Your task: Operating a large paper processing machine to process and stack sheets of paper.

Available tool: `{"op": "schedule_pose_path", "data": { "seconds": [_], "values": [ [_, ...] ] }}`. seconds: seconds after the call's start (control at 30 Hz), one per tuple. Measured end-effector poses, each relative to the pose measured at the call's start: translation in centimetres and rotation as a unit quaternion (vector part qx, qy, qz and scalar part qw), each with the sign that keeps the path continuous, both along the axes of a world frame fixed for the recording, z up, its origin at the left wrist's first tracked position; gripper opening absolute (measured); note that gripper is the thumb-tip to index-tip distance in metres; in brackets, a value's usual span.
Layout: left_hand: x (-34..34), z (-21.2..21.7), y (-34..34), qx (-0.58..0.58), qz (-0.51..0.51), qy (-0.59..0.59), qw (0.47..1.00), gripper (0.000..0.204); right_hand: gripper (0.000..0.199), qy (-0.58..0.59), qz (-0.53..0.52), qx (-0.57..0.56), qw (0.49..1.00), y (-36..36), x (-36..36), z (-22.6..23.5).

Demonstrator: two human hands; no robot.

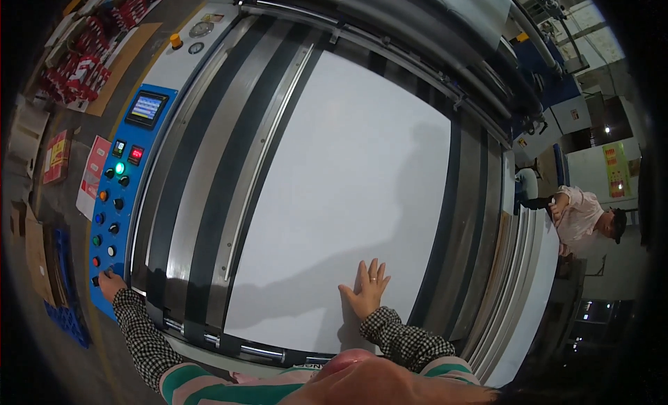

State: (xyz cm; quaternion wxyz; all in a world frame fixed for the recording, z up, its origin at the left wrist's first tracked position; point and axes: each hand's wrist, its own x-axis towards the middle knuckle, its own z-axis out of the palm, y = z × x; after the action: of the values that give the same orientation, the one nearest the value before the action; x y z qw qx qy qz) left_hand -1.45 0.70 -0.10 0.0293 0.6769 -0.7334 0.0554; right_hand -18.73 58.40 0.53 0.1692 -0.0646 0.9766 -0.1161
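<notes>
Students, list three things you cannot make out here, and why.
Head view:
Exact contact of the bare left hand with the blue control panel: the hand covers it.
Whatever lies beneath the large white rectangular sheet: the sheet covers that.
Text on the small black-framed rectangular screen: too small.

The sheet is plain white, shadowed grey toward the bed's near edge. Black belts stripe the silver bed. Along its left edge the panel is blue, with a glowing green lamp, an orange button and, toward the near end, a white button. The sleeves are black-and-white checked.
</notes>
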Motion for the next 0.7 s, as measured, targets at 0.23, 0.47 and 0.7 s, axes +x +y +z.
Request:
{"op": "schedule_pose_path", "data": {
  "seconds": [0.23,0.47,0.7],
  "values": [
    [-0.3,0.0,0.2,-0.009,0.022,0.002,1.0,0.036,0.076,0.065,0.025,-0.006,0.998,-1.5,-9.7,-0.6],
    [-0.3,-0.5,0.6,-0.042,-0.006,-0.01,0.999,0.043,0.079,0.076,0.017,-0.017,0.997,-1.0,-19.0,-1.3],
    [-0.6,0.0,0.9,-0.041,-0.004,-0.029,0.999,0.046,0.078,0.08,0.009,-0.002,0.997,-1.1,-24.8,-1.4]
  ]
}}
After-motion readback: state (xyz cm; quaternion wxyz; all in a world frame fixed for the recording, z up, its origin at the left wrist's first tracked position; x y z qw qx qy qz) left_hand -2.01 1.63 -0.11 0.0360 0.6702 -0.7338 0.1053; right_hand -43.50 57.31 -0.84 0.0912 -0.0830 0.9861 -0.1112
